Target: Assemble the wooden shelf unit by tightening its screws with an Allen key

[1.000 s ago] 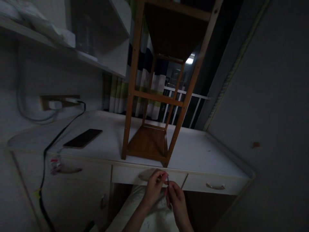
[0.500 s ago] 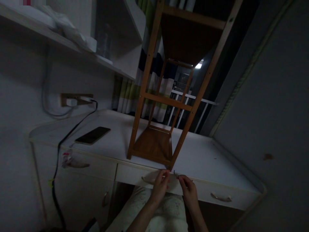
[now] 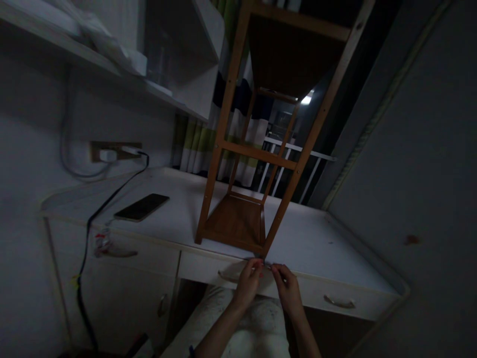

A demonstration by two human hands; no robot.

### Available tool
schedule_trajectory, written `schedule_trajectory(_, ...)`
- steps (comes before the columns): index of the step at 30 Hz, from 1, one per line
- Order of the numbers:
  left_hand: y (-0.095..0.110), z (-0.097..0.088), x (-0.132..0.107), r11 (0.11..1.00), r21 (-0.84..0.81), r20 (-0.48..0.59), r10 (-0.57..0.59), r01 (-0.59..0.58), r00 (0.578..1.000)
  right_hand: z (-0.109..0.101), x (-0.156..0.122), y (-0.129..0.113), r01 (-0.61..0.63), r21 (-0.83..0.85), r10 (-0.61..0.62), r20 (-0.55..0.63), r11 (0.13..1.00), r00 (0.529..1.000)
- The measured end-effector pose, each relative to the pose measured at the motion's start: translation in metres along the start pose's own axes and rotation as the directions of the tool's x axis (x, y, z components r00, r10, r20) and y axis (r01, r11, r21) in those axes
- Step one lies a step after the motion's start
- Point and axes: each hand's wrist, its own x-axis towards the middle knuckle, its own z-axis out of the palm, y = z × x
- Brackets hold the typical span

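Both my hands are raised in front of the desk's front edge, fingertips pinched together on a thin dark item too small to name. My left hand (image 3: 248, 283) and my right hand (image 3: 286, 289) almost touch, just below the near right leg of a brown wooden shelf rack (image 3: 238, 149). The rack stands on the white desk (image 3: 316, 243). Under my hands lies a pale cloth (image 3: 253, 333) on my lap.
A dark phone (image 3: 141, 207) lies on the desk at left. A black cable (image 3: 93, 219) runs from a wall socket (image 3: 112, 151) down over the desk edge. Drawers with curved handles (image 3: 337, 301) line the front. A white wall shelf (image 3: 112, 59) hangs upper left; striped curtains behind.
My hands rose from in front of the drawer up to the desk edge by the rack's leg, still pinching the thin item. The view shifted a little to the left.
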Motion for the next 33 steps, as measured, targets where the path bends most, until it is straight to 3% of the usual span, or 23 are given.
schedule_trajectory(13,0.0023,-0.0001,0.0014,0.999,-0.034,0.005,-0.037,0.037,0.999,0.0025,0.0030,-0.0033,0.024,-0.008,-0.024,-0.028,1.000,0.999)
schedule_trajectory(22,0.0081,0.0019,0.0034,0.997,0.077,0.027,0.028,-0.030,0.999,0.0038,0.0033,-0.0031,0.018,0.005,-0.018,-0.028,1.000,0.999)
schedule_trajectory(33,0.0030,0.0065,0.0088,0.998,0.054,-0.007,-0.032,0.033,0.999,0.0071,0.0015,-0.0095,-0.035,0.033,0.035,-0.018,0.999,0.999)
